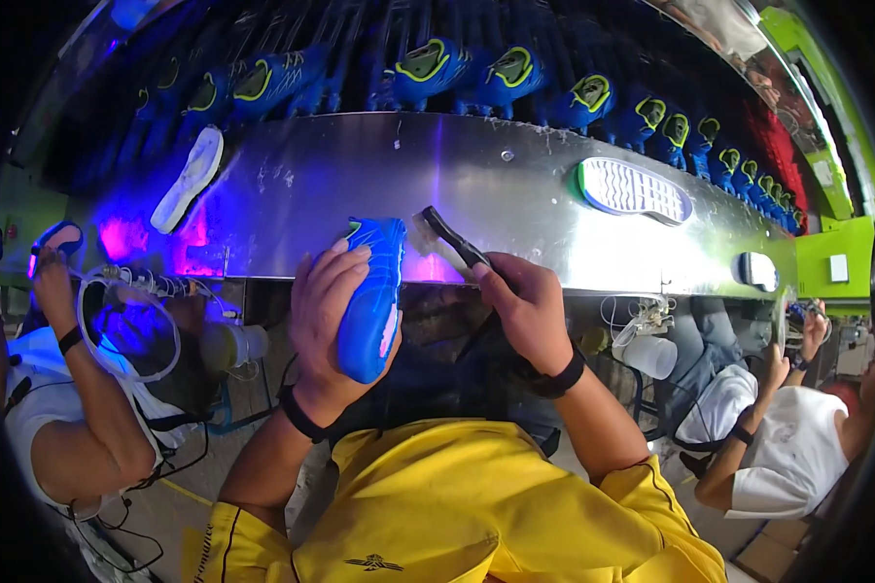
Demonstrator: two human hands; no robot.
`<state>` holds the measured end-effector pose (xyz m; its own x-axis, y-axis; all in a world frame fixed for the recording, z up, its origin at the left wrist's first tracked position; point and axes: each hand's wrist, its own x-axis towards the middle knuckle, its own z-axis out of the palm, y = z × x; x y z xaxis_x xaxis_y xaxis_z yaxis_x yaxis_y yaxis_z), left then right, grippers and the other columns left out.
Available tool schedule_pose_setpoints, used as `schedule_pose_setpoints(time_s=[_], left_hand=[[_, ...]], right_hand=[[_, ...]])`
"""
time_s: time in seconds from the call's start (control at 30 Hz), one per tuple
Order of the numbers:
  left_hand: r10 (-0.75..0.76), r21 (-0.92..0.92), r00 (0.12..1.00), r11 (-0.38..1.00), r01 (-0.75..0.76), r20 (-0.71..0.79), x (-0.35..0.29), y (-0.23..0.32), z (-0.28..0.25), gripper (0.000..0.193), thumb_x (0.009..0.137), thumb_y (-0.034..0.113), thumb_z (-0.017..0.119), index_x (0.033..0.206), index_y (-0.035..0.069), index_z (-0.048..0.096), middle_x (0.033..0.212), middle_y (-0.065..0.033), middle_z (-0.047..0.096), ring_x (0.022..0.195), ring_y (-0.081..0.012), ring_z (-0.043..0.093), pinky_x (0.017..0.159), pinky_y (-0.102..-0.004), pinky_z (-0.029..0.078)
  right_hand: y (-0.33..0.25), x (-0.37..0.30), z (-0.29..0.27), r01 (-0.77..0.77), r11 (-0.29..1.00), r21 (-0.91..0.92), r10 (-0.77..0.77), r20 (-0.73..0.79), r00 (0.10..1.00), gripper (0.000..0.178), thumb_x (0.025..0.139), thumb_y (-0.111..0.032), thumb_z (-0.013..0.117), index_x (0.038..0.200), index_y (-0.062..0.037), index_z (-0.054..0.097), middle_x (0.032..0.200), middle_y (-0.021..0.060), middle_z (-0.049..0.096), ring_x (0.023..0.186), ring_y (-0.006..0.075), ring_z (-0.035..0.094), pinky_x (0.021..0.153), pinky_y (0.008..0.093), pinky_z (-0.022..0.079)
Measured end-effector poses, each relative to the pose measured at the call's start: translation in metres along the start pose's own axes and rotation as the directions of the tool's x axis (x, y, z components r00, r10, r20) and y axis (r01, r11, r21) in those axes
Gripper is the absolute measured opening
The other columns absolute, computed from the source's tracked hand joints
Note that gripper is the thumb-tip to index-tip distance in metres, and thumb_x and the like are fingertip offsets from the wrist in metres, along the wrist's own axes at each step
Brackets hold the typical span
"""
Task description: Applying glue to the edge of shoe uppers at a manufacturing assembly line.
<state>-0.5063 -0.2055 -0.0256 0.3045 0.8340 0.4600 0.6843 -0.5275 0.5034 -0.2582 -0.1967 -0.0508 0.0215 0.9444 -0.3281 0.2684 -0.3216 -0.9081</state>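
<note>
My left hand (323, 321) is wrapped round a blue shoe upper (371, 301), its toe pointing down toward me and a pinkish patch showing along its right lower edge. To the right, my right hand (528, 301) grips the dark handle of a brush (457, 240). Pale bristles on the brush face the shoe upper, with a small gap between the two. Both hands are in front of the metal bench's near edge. My fingers partly cover the shoe upper's left side.
On the metal bench (331, 175) lie a white sole (187, 181) at left and a white, green-edged sole (634, 190) at right. Blue shoe uppers (511, 73) line the rack behind. Co-workers sit at both sides; a white cup (650, 357) hangs below the edge.
</note>
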Motion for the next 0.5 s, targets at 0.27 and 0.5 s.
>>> schedule_pose_setpoints(time_s=[0.27, 0.5], left_hand=[[0.025, 0.04, 0.999, 0.999, -0.025, -0.021, -0.017, -0.008, 0.004, 0.073, 0.079, 0.009, 0.086, 0.14, 0.006, 0.048, 0.138, -0.0201, 0.062, 0.135, -0.0439, 0.057, 0.121, -0.0628, 0.035], [0.013, 0.02, 0.997, 1.0, -0.011, -0.079, -0.019, -0.012, 0.008, 0.064, 0.082, 0.012, 0.083, 0.138, 0.01, 0.051, 0.137, -0.0147, 0.065, 0.136, -0.038, 0.058, 0.121, -0.0627, 0.034]], right_hand=[[0.006, 0.002, 0.025, 0.064, 0.998, -0.013, -0.064, -0.013, 0.998, 0.028, 0.101, -0.024, 0.07, 0.109, 0.0024, 0.077, 0.065, 0.0133, 0.06, 0.059, 0.0131, 0.053, 0.057, 0.0343, 0.044], [0.01, -0.022, 0.027, 0.021, 0.988, 0.151, -0.03, 0.057, 0.998, 0.023, 0.1, -0.016, 0.073, 0.111, 0.004, 0.076, 0.072, 0.0118, 0.066, 0.066, 0.0105, 0.055, 0.062, 0.0312, 0.046]])
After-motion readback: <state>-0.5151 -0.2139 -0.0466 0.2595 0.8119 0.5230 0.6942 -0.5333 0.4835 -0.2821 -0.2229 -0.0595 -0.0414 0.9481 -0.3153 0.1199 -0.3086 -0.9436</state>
